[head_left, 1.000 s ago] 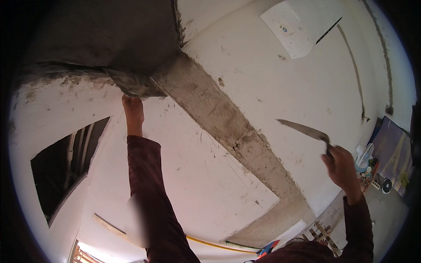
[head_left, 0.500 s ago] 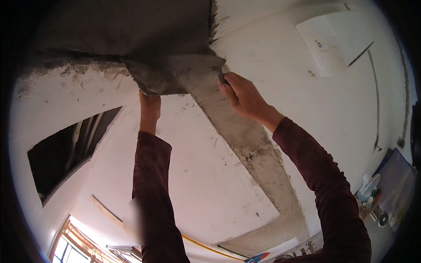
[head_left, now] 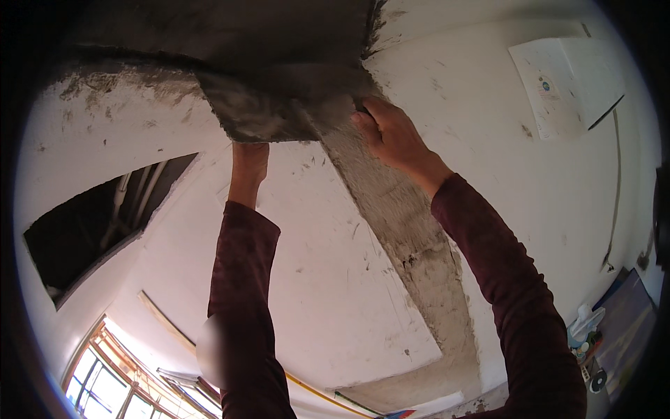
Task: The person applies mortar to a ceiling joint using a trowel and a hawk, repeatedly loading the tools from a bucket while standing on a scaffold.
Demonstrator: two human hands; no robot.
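Note:
Both my arms, in dark maroon sleeves, reach up to a pale wall surface. My left hand (head_left: 249, 164) is under a plasterer's hawk (head_left: 258, 115), a flat board smeared with dark wet mortar; its fingers are partly hidden behind the hawk's near edge. My right hand (head_left: 401, 140) is closed around the dark handle of a trowel (head_left: 360, 106), just right of the hawk. The trowel's blade blends into the dark mortar and is hard to make out. Below the right hand, a grey mortar strip (head_left: 380, 202) runs down the pale surface.
A large dark grey patch (head_left: 223, 28) covers the top. At the left is a rectangular opening (head_left: 91, 223) with pipes inside. A white sheet (head_left: 548, 91) hangs upper right. A window (head_left: 105, 377) is lower left; tissues (head_left: 586, 321) and small items stand lower right.
The view has shifted a little, so the wall features sit differently. My right hand with the trowel has moved up along the strip, toward the dark patch. The left hand still holds the hawk, slightly higher.

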